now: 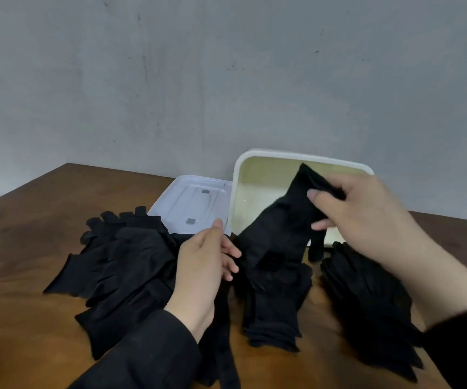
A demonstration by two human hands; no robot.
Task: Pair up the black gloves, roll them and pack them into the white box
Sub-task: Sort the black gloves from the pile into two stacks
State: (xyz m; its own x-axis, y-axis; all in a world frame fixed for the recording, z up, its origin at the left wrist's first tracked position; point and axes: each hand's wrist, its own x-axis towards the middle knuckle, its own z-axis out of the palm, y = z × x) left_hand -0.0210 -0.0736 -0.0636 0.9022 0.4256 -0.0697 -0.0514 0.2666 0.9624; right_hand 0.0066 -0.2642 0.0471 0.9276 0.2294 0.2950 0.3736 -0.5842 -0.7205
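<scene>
My right hand (367,217) pinches the cuff of a black glove (280,223) and holds it up in front of the white box (257,175), fingers of the glove hanging down. My left hand (207,259) hovers just left of the hanging glove with relaxed fingers, its fingertips close to the glove's edge. Black gloves lie in three heaps on the table: a left pile (125,262), a middle stack (277,307) under the held glove, and a right pile (370,307). The box interior shows pale and holds nothing that I can see.
The box's white lid (195,203) lies flat on the table left of the box. The brown wooden table (24,276) meets a grey wall behind. My dark sleeves cover both forearms at the bottom.
</scene>
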